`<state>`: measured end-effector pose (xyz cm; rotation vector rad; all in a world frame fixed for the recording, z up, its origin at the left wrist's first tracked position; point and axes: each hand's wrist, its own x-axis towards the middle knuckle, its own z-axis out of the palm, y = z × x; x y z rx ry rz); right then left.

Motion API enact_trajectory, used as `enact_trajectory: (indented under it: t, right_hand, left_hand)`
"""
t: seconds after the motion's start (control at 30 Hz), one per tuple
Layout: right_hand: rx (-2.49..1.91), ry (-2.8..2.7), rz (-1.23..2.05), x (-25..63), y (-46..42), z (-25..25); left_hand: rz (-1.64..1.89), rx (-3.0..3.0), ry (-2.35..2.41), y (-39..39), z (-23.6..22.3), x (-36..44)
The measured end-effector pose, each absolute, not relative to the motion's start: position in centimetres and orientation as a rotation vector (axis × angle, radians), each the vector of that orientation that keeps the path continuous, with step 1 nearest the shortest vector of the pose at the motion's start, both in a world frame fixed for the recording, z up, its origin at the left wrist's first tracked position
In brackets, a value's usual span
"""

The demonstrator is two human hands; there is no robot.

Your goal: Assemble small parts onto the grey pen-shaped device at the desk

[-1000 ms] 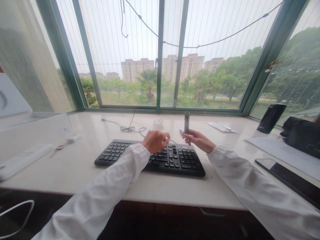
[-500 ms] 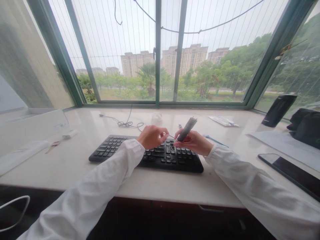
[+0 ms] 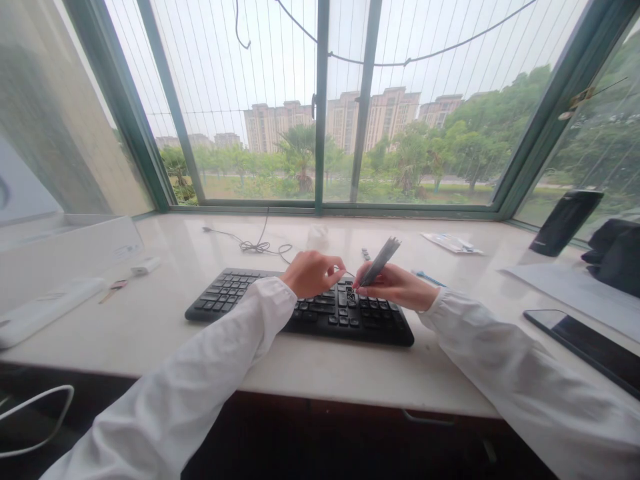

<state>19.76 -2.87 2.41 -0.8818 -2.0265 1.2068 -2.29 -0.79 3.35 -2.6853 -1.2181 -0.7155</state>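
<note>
A black keyboard (image 3: 320,318) lies on the white counter, with a small patch of exposed key sockets (image 3: 350,294) near my right hand. My right hand (image 3: 395,285) grips a dark grey brush (image 3: 381,260), slim and tilted, its ragged bristle-like end pointing up and its lower end close to those sockets. Over the keyboard's upper middle is my left hand (image 3: 313,273), fingers curled and thumb near the index finger; whatever may be between them is hidden. Just beyond my right hand lie small loose keycaps (image 3: 366,254).
A coiled cable (image 3: 255,247) lies behind the keyboard. On the right are a phone (image 3: 580,343), white paper (image 3: 565,287), a black cylinder (image 3: 565,223), a blue stick (image 3: 429,278) and a clear packet (image 3: 453,243). A white power strip (image 3: 55,307) lies left, before the window.
The brush's lower end has dropped a little toward the keyboard, and more of the loose keycaps show behind it. The view has shifted slightly; my left hand keeps its pose.
</note>
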Motion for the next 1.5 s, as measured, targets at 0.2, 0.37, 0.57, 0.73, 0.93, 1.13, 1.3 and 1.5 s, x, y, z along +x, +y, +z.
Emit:
enact_trajectory:
  t: [0.2,0.37,0.57,0.73,0.93,1.13,1.3,1.5]
  right_hand:
    - [-1.007,-1.929,1.237,19.7,-2.7,2.2]
    - [-1.081,-1.821,1.239,19.5,-2.8,1.9]
    - [-1.167,-1.737,1.182,19.0,-3.1,1.6]
    - [-1.111,-1.805,1.196,19.2,-3.2,2.0]
    - [-1.094,-2.006,1.036,19.7,-3.4,2.6]
    - [-1.192,-2.053,0.841,19.0,-4.5,3.0]
    - [-1.267,-1.966,0.76,18.3,-4.9,2.7]
    - [-1.25,-1.93,0.846,18.3,-4.9,2.5]
  left_hand:
    - [-0.693,-2.688,-1.213,-0.8,3.4,-2.2]
    - [-0.712,-2.691,-1.201,-0.7,3.4,-2.3]
    - [-0.734,-2.702,-1.184,-0.8,3.3,-2.3]
    - [-0.748,-2.698,-1.169,-0.7,3.3,-2.3]
    - [-0.745,-2.708,-1.155,-0.6,3.1,-2.4]
    - [-0.755,-2.717,-1.141,-0.6,3.3,-2.5]
    - [-0.768,-2.695,-1.136,-0.5,3.3,-2.5]
    - [-0.76,-2.708,-1.121,-0.5,3.3,-2.5]
